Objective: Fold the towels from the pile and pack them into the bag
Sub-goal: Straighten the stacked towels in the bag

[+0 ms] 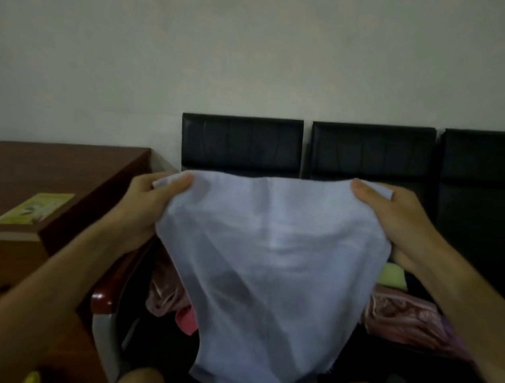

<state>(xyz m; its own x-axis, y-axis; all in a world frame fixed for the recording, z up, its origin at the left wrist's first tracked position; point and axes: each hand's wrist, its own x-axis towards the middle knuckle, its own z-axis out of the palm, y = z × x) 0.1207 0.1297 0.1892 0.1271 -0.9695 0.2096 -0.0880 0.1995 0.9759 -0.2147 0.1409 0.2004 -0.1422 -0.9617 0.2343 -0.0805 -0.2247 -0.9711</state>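
Both hands were raised; the left hand and the right hand each pinched an upper corner of a pale white towel, thumbs on its near face. The cloth hung spread between them, its lower edge down between the person's knees. Behind and below the hands lay pink crumpled cloths; a brown wooden table stood just beside the left hand.

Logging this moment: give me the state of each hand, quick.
Left hand: closed, pinching the top left corner of the white towel.
Right hand: closed, pinching the towel's top right corner.
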